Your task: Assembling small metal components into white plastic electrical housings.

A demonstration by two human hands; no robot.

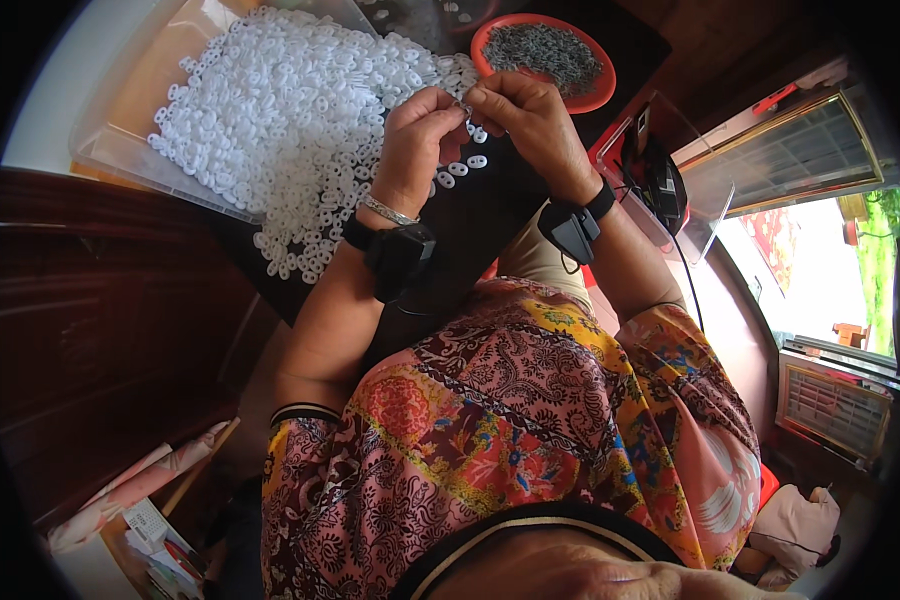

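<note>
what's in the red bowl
The red bowl holds a heap of small grey pieces. What lies beneath the heap is covered, and the right hand hides some rim.

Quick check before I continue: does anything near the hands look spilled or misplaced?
Mildly: white two-holed pieces spread past the clear bin onto the dark surface, a few strays beside the left hand. It looks like overflow, possibly deliberate; the grey pieces sit inside their red bowl.

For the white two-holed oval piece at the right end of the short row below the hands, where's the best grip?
Probably pinch the white two-holed oval piece across its long edges, coming from above and the right: it appears flat, lying roughly crosswise, with neighbouring oval pieces on its left and dark tabletop showing on its right.
</note>
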